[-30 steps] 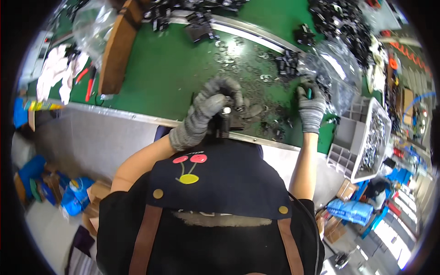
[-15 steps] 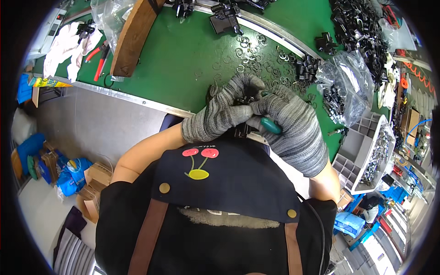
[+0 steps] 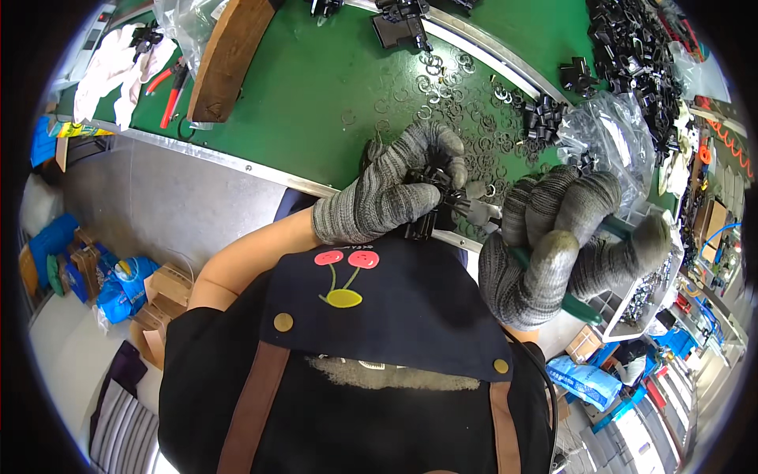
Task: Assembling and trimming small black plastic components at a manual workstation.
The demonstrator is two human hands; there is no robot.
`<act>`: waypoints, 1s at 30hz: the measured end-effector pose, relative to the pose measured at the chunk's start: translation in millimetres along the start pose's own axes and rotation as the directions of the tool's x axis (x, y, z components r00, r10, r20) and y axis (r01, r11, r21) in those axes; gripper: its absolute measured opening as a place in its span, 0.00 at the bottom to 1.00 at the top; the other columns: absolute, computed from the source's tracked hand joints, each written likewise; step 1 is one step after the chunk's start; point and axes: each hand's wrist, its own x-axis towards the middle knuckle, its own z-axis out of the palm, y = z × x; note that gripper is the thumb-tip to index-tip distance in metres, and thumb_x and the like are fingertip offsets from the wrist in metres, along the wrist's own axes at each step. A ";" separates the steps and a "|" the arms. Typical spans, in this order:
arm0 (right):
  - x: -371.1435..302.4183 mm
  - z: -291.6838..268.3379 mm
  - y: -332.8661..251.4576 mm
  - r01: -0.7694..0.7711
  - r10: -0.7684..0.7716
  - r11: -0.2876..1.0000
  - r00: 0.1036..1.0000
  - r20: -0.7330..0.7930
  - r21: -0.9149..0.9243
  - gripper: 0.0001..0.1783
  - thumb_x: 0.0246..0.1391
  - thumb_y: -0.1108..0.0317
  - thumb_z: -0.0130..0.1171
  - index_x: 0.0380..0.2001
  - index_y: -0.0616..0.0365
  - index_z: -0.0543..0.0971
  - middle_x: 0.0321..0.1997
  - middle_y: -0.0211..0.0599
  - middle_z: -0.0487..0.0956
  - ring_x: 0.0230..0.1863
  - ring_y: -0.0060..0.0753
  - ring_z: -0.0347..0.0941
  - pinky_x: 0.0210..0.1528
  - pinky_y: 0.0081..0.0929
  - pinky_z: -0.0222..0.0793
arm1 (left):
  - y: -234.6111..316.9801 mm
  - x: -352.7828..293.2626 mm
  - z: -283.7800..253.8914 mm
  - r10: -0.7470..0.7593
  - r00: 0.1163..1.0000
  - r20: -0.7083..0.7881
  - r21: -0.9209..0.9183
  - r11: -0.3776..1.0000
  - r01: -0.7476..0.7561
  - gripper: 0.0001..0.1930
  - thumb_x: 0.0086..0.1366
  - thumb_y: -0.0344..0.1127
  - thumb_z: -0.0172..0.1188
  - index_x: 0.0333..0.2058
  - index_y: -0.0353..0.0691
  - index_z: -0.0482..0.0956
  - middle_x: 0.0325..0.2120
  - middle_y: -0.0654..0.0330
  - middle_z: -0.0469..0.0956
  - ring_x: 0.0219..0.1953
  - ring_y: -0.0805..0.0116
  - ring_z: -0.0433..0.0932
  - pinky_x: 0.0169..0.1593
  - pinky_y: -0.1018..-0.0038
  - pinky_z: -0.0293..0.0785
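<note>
My gloved left hand (image 3: 383,193) is closed around a small black mechanical part (image 3: 422,225), above the table's near edge. Fingers and thumb cover much of that part. In my right hand (image 3: 549,245), also in a grey knitted glove, is a pair of pliers with green handles (image 3: 583,309). Their metal jaws (image 3: 482,212) point left and reach the side of the black part; whether they grip anything there is too small to tell. Many thin open metal rings (image 3: 476,126) lie scattered on the green tabletop (image 3: 308,118) beyond my hands.
A curved wooden block (image 3: 225,67) stands at the left, beside red-handled pliers (image 3: 171,103) and white gloves (image 3: 106,75). Black parts (image 3: 632,71) are heaped at the far right. Nearer are a clear plastic bag (image 3: 608,134) and a compartment tray (image 3: 612,336) with small metal pieces.
My right hand has moved right and turned, its fingers spreading along the pliers, whose jaws now show. The left hand keeps its hold on the black part, nearly in place.
</note>
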 end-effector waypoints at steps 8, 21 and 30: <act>-25.5 5.9 16.2 0.107 -0.121 0.960 0.992 -0.040 -0.257 0.33 0.60 0.74 0.59 0.67 0.40 0.64 0.64 0.49 0.59 0.48 0.31 0.70 0.32 0.22 0.75 | -6.3 -2.2 -1.1 0.077 0.997 0.024 0.179 0.981 -0.080 0.25 0.61 0.24 0.53 0.58 0.40 0.64 0.44 0.64 0.71 0.48 0.75 0.70 0.56 0.75 0.68; -46.3 -10.8 13.4 -0.685 0.727 0.631 0.686 -0.032 -0.363 0.24 0.59 0.78 0.56 0.59 0.58 0.68 0.42 0.33 0.73 0.43 0.25 0.69 0.48 0.21 0.67 | -0.5 -0.6 -6.2 0.011 1.000 -0.024 0.134 0.991 -0.007 0.24 0.64 0.43 0.65 0.53 0.45 0.64 0.42 0.64 0.69 0.49 0.74 0.68 0.58 0.71 0.66; -15.7 -46.9 10.4 -0.618 0.605 0.750 0.785 -0.132 -0.235 0.25 0.59 0.76 0.57 0.60 0.60 0.68 0.42 0.30 0.72 0.45 0.24 0.69 0.50 0.23 0.68 | 49.6 79.8 23.1 0.066 0.989 -0.132 0.343 0.939 -0.017 0.17 0.66 0.46 0.62 0.46 0.42 0.72 0.41 0.62 0.74 0.43 0.77 0.71 0.50 0.76 0.72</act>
